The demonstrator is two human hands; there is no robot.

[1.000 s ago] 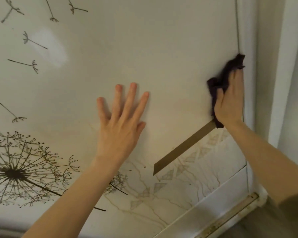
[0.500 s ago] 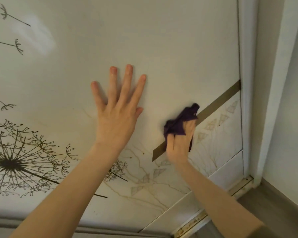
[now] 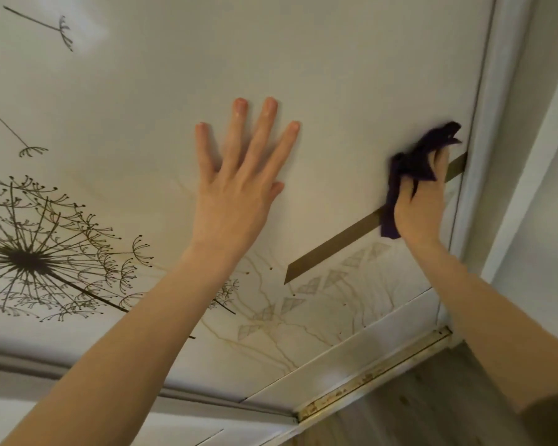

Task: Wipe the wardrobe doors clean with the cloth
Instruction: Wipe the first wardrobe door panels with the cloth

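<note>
Dandelion print [image 3: 29,259]: sat at the far left of the door, well apart from both hands.
Door [image 3: 335,75]: a pale, smooth, stiff panel filling most of the view; it looked slick, so a cloth should glide over it easily.
Left hand [image 3: 236,194]: lay flat on the door with fingers spread and pointing up, holding nothing; it seemed to brace the panel.
Brown strip [image 3: 329,249]: a narrow band slanting up to the right, its upper end running under the cloth and right hand.
Cloth [image 3: 413,162]: dark purple, bunched and limp, pressed to the door near its right edge, over the strip. Its long axis ran roughly up the door, one loose corner pointing up and right towards the frame, a lower tail hanging by the wrist.
Handling: it looked light and soft, with no stiffness of its own; best gripped in a wad at its middle, so that the loose ends did not flap or slip free.
Right hand [image 3: 422,207]: was closed on the cloth, fingers pinning it to the panel, just beside the frame.
Frame [image 3: 484,140]: a white upright at the door's right edge.
Track [image 3: 374,375]: a grimy rail below, not yet touched.
</note>
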